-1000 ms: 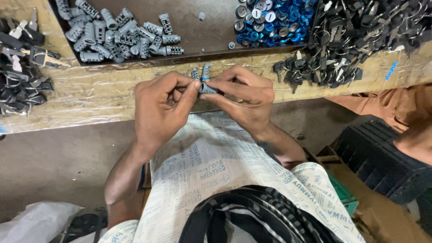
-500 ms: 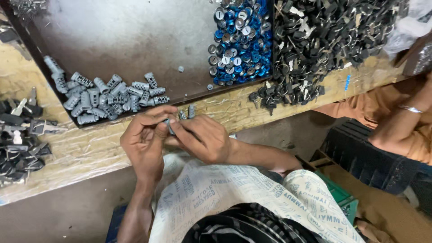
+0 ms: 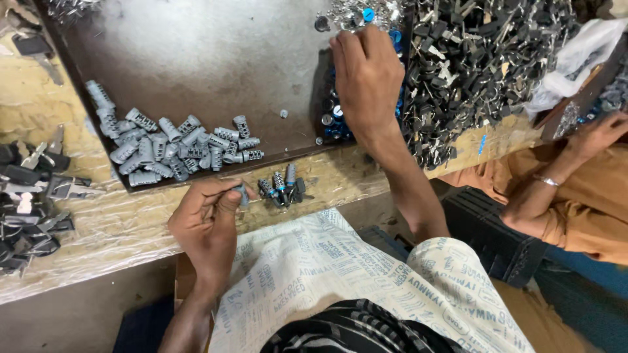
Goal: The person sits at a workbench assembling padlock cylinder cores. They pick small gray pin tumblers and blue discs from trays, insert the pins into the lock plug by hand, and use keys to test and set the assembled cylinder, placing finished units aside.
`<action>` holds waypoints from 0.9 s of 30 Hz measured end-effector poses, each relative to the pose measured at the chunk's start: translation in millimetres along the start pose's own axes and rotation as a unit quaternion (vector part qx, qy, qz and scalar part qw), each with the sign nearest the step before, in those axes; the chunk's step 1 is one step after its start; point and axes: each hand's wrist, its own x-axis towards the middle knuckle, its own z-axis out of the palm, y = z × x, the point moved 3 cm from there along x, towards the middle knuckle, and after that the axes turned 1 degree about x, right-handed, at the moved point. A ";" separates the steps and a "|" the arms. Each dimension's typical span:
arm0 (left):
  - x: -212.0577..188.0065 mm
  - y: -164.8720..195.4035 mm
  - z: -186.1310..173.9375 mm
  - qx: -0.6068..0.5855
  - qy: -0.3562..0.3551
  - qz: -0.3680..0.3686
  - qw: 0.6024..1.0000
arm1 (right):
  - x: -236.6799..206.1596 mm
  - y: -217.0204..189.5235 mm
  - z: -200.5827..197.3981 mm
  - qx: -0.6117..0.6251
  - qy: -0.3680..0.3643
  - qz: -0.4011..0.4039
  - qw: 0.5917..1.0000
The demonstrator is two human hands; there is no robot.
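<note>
Your left hand (image 3: pixel 208 225) has its fingers clamped on one small grey ribbed cylinder (image 3: pixel 241 194) at the table (image 3: pixel 98 229) edge, just beside a short row of like pieces (image 3: pixel 280 188); a loose pinch could let it roll off the edge into your lap. Your right hand (image 3: pixel 366 75) lies over the heap of blue-capped parts (image 3: pixel 333 121), fingers curled down into it; you cannot tell whether they grip anything. A careless scoop there could drag black keys (image 3: pixel 484 65) into the blue pile. The held cylinder looks grey, grooved and stubby, matching the pile (image 3: pixel 176 150) on the dark tray (image 3: pixel 196 59).
</note>
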 end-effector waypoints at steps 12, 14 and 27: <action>0.8 2.2 2.3 -0.009 -0.007 0.027 1.000 | -42.1 -35.0 -20.4 0.121 -0.056 -0.012 0.991; -1.4 1.5 4.6 -0.005 -0.009 0.028 1.000 | -38.5 -36.9 -15.1 0.119 -0.056 -0.003 0.991; -16.9 -12.5 23.7 -0.032 -0.030 0.064 0.997 | -78.3 -70.7 -56.2 0.185 -0.003 -0.023 0.983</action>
